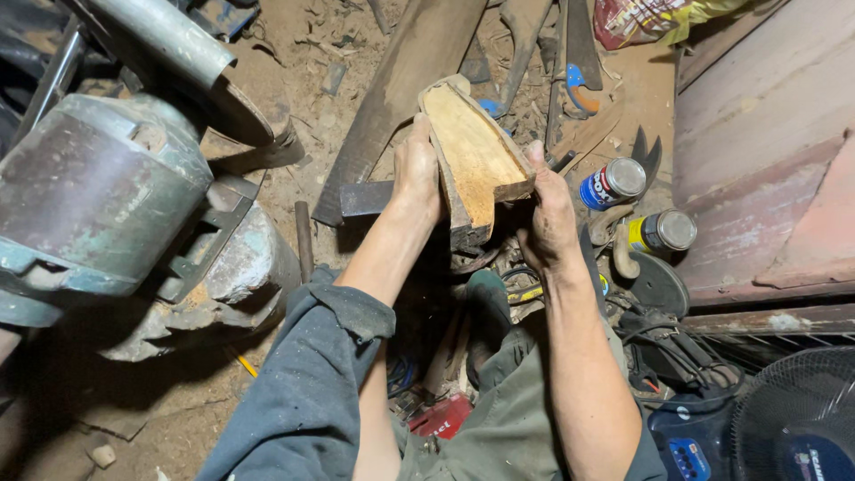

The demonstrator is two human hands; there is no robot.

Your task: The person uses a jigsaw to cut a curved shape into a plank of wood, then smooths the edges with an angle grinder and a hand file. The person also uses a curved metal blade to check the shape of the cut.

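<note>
1. Wood block (472, 156) sits raised above the cluttered floor, pinched between your left hand (417, 174) and right hand (548, 218), fingers curled on its edges.
2. Loosen that grip and it could drop onto the two cans (637, 205) just beside it.

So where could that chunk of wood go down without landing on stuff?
Bare dirt floor lies at lower left, bordered by the big metal machine and the grey trouser leg. Under both hands, left hand and right hand gripping the wood piece, tools pile up; cans crowd the right.
</note>
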